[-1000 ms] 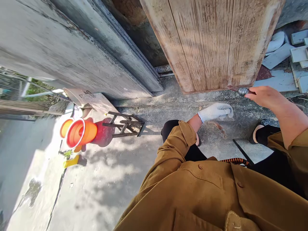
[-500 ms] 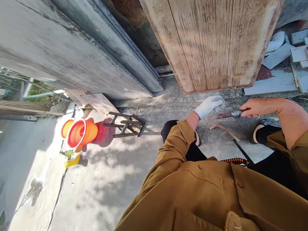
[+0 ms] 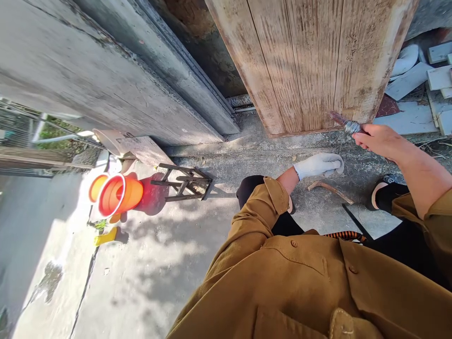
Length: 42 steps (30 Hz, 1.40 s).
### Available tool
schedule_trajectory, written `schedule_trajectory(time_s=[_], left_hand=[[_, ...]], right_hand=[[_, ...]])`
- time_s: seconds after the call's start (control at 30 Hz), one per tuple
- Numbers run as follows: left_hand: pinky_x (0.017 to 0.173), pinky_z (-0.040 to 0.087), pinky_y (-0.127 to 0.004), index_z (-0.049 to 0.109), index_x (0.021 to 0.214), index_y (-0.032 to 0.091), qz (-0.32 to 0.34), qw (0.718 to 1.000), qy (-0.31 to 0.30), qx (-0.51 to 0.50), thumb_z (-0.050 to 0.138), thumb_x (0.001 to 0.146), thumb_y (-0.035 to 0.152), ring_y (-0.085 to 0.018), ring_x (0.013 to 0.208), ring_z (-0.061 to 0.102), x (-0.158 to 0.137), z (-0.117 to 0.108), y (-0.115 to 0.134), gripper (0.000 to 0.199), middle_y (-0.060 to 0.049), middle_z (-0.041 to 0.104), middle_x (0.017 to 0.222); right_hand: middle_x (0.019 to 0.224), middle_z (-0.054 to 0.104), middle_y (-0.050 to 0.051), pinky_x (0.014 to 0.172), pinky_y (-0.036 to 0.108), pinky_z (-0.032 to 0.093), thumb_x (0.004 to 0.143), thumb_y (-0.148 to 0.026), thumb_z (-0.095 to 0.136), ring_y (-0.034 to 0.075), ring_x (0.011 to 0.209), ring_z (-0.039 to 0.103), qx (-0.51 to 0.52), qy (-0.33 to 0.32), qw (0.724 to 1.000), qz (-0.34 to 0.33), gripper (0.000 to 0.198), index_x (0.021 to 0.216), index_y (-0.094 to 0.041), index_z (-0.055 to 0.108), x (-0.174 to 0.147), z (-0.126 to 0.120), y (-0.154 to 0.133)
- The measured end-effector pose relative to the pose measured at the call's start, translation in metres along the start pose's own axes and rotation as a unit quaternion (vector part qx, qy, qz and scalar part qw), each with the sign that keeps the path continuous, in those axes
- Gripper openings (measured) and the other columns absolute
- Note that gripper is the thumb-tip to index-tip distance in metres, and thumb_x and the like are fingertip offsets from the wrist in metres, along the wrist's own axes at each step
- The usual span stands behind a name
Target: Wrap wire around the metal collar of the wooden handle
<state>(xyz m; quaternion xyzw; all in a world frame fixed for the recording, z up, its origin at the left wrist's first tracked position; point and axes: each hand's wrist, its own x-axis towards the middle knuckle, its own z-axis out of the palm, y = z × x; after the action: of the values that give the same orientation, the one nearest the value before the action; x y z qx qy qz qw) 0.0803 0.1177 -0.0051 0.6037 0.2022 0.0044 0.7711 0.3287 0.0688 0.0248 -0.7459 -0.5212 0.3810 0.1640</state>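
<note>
My right hand (image 3: pixel 377 139), bare, is closed around one end of a short brown wooden stick (image 3: pixel 338 117) with silvery wire (image 3: pixel 352 127) wound about it. The stick's far tip lies in front of the lower edge of the wooden door panel (image 3: pixel 310 61). In a white knitted glove, my left hand (image 3: pixel 319 165) is closed lower down, over the concrete. A very thin strand of the wire, barely visible, runs between the glove and the stick. A curved brown stick (image 3: pixel 331 190) lies on the ground just below the glove.
A dark bar and an orange-black striped handle (image 3: pixel 344 236) lie near my legs. To the left stand a small wooden stool (image 3: pixel 187 181) and orange buckets (image 3: pixel 129 194). White broken tiles (image 3: pixel 406 123) and a pipe elbow (image 3: pixel 406 60) are piled at right.
My right hand has risen toward the door panel with the wire-wound stick, which is now tilted. My gloved left hand has shifted right and a little down.
</note>
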Motion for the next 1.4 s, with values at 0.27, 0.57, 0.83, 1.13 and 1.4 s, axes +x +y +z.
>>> schedule_trajectory(time_s=[0.27,0.57,0.83,1.13,1.4], left_hand=[[0.066,0.045,-0.026,0.070,0.086,0.016,-0.039,0.997,0.003,0.072,0.082,0.095,0.060,-0.009,0.065,0.054,-0.006,-0.003,0.003,0.047,0.000,0.068,0.082],[0.066,0.046,-0.023,0.069,0.090,0.015,-0.037,0.995,0.076,0.046,0.076,0.099,0.049,-0.008,0.066,0.053,-0.004,-0.016,0.003,0.036,-0.001,0.070,0.085],[0.060,0.042,-0.021,0.069,0.099,0.015,0.003,0.990,0.143,-0.002,0.062,0.111,0.040,-0.009,0.065,0.058,0.006,-0.013,-0.008,0.029,0.001,0.065,0.077],[0.067,0.048,-0.023,0.071,0.094,0.015,-0.014,0.999,0.015,0.028,0.078,0.101,0.060,-0.007,0.068,0.055,-0.001,0.006,0.003,0.046,-0.003,0.074,0.094],[0.072,0.048,-0.026,0.071,0.090,0.015,-0.020,0.994,0.049,0.097,0.077,0.099,0.058,-0.009,0.069,0.056,-0.004,-0.004,0.003,0.045,0.000,0.069,0.083]], right_hand=[[0.117,0.080,0.023,0.085,0.043,0.046,0.109,-0.042,0.058,0.037,0.107,0.074,-0.355,-0.190,0.915,0.033,0.026,0.100,-0.020,0.069,0.001,0.005,-0.001],[0.079,0.068,0.006,0.072,0.037,0.042,0.094,-0.063,0.073,0.023,0.074,0.061,-0.171,-0.419,0.891,-0.040,0.044,0.079,-0.024,0.063,-0.015,-0.005,0.005],[0.075,0.056,0.000,0.063,0.031,0.037,0.086,-0.078,0.080,0.016,0.068,0.047,0.125,-0.210,0.967,-0.069,0.058,0.097,-0.023,0.064,-0.012,-0.010,-0.001],[0.098,0.071,0.016,0.082,0.043,0.055,0.109,-0.051,0.055,0.031,0.094,0.068,-0.070,0.053,0.995,0.045,0.029,0.105,-0.022,0.061,0.012,-0.004,0.008],[0.089,0.079,0.013,0.081,0.042,0.051,0.087,-0.030,0.083,0.033,0.090,0.076,-0.344,-0.273,0.898,0.025,0.020,0.076,-0.022,0.068,0.008,0.018,0.019]])
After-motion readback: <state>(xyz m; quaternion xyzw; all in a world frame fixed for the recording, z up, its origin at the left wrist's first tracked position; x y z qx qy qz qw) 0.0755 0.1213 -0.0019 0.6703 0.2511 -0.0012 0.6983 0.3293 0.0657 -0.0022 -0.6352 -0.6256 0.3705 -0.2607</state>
